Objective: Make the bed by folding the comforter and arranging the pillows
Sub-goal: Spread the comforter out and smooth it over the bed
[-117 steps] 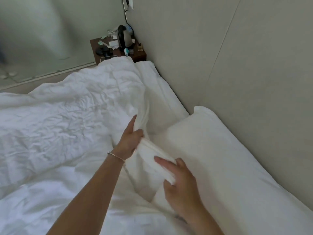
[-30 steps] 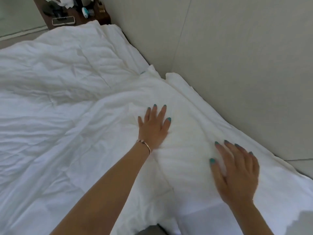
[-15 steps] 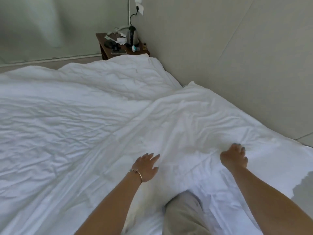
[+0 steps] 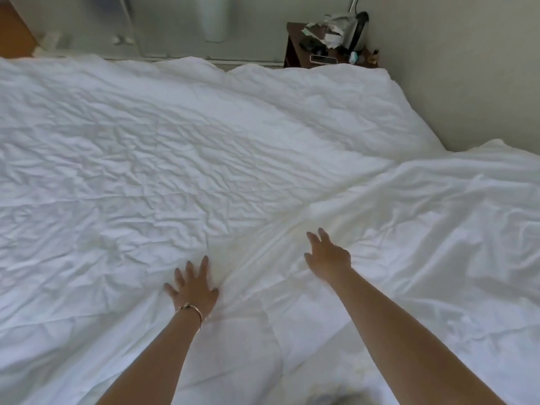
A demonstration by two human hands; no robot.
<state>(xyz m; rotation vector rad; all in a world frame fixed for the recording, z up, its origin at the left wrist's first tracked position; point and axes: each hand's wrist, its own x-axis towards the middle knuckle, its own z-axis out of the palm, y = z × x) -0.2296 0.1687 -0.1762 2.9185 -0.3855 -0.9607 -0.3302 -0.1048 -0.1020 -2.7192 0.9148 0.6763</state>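
Left hand: the left hand lies flat with fingers spread wide, palm down on the comforter, holding nothing.
Right hand: the right hand has fingers straight and apart, holding nothing; it rests on or just above the cloth, I cannot tell which.
Comforter: it spreads ahead of and to the left of both hands, across most of the bed.
Fold ridge: a raised ridge starts between the two hands and runs away from them toward the right, up to the wall; this is the long axis a smoothing stroke would follow. The left hand sits at its near end; the right hand lies just to its right.
Pillows: none uncovered.
Beyond the hands: a bedside counter with a kettle.
Change: half a second ago the right hand was curled on the cloth; now it is opened out, and both hands have slid to the left.
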